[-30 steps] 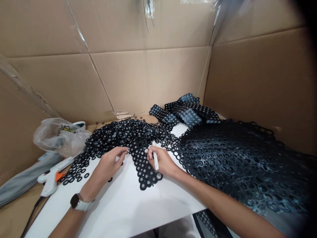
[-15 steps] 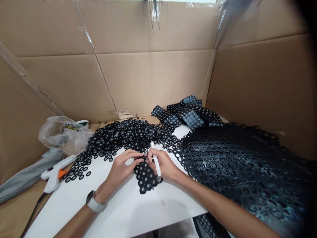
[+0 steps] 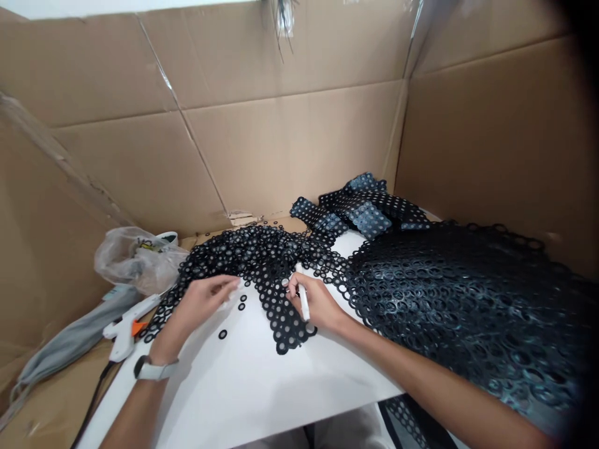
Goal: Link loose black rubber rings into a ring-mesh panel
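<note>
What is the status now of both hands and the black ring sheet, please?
Left hand open, fingertips by loose rings. Right hand grips white pen on black ring sheet. Glue gun lies left, apart.

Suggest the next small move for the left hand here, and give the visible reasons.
Probably pick up one of the loose black rings lying on the white board: the left hand hovers right beside them with fingers open, while the right hand holds a white pen at the edge of the ring mesh strip.
</note>
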`<state>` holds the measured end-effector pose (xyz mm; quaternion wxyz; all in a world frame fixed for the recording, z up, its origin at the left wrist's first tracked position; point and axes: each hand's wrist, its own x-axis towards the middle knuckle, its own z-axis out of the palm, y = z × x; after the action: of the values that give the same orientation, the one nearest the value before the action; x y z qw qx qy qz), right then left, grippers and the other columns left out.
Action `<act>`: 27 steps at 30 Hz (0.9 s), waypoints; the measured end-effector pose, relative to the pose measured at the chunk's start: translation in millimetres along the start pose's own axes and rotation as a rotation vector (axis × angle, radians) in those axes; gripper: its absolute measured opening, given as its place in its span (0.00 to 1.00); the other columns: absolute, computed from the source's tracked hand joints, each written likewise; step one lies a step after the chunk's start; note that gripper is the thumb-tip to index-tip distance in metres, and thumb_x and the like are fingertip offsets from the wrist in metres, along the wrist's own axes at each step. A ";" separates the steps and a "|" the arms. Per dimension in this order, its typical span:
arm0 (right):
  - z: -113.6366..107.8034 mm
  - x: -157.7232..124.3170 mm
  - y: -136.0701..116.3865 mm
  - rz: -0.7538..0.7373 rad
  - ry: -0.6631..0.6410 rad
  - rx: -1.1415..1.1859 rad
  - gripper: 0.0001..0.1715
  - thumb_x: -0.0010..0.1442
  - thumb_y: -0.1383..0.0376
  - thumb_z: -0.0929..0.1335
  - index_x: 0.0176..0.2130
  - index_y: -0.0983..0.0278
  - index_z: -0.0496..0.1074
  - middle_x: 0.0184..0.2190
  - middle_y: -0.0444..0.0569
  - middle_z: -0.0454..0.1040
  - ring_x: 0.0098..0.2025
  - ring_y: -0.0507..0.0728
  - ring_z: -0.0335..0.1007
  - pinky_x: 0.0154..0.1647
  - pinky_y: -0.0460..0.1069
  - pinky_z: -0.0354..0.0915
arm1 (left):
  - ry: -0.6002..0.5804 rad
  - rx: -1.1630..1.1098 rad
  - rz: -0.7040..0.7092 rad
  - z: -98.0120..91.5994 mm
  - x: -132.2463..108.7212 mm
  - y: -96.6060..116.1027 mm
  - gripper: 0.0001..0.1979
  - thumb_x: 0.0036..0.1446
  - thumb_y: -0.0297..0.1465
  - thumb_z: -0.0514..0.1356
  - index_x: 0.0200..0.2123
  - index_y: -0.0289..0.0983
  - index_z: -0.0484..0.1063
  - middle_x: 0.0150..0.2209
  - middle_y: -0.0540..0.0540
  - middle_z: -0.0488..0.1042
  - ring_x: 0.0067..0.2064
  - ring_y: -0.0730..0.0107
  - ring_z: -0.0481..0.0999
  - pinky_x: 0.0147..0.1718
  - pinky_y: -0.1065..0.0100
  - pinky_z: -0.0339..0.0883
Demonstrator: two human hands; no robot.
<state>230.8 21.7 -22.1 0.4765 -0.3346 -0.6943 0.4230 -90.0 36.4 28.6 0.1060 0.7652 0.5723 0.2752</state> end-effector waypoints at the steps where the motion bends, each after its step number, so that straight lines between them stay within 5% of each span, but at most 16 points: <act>1: -0.1 0.2 0.7 -0.008 0.006 -0.006 0.11 0.51 0.74 0.65 0.34 0.59 0.68 0.30 0.41 0.74 0.33 0.56 0.68 0.36 0.48 0.59 | -0.049 0.019 0.024 2.3 -1.4 -0.1 0.21 0.70 0.52 0.65 0.47 0.44 0.89 0.46 0.43 0.90 0.44 0.52 0.89 0.45 0.61 0.82; 8: 1.4 0.8 5.7 -0.035 0.009 -0.044 0.13 0.54 0.76 0.65 0.34 0.58 0.69 0.31 0.41 0.75 0.33 0.56 0.70 0.37 0.49 0.60 | -0.138 0.115 0.167 36.5 -5.4 3.6 0.12 0.70 0.34 0.62 0.46 0.46 0.88 0.44 0.45 0.87 0.39 0.58 0.86 0.42 0.62 0.77; 14: 1.0 0.6 6.4 -0.028 0.007 -0.053 0.12 0.54 0.76 0.65 0.34 0.58 0.69 0.31 0.42 0.76 0.34 0.56 0.70 0.38 0.49 0.60 | 0.056 0.125 0.221 41.7 -6.2 0.9 0.15 0.72 0.28 0.56 0.50 0.41 0.84 0.45 0.43 0.87 0.45 0.55 0.87 0.46 0.59 0.78; 19: 1.9 -0.7 3.3 -0.035 -0.013 -0.016 0.12 0.52 0.75 0.66 0.35 0.58 0.70 0.31 0.41 0.76 0.33 0.55 0.70 0.38 0.49 0.61 | 0.253 0.066 0.325 54.9 -13.1 33.5 0.15 0.78 0.30 0.56 0.61 0.40 0.78 0.55 0.38 0.84 0.54 0.54 0.85 0.58 0.52 0.78; 23: 1.6 -1.1 3.7 -0.037 0.005 0.001 0.11 0.53 0.73 0.67 0.36 0.59 0.71 0.31 0.40 0.74 0.33 0.55 0.69 0.37 0.48 0.60 | 0.188 -0.019 0.502 75.4 -23.6 67.8 0.16 0.76 0.28 0.60 0.62 0.44 0.79 0.58 0.43 0.84 0.58 0.59 0.85 0.61 0.56 0.79; 27: 0.8 -1.3 7.1 -0.028 0.004 0.004 0.10 0.54 0.73 0.68 0.36 0.59 0.71 0.30 0.40 0.74 0.32 0.54 0.68 0.36 0.48 0.60 | 0.155 -0.105 0.556 80.3 -25.1 76.0 0.16 0.76 0.26 0.61 0.61 0.44 0.80 0.58 0.42 0.85 0.58 0.60 0.85 0.60 0.57 0.81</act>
<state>230.9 23.4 -29.1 0.4842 -0.3247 -0.6973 0.4170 10.8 0.7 -9.0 0.0220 0.8627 0.3322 0.3807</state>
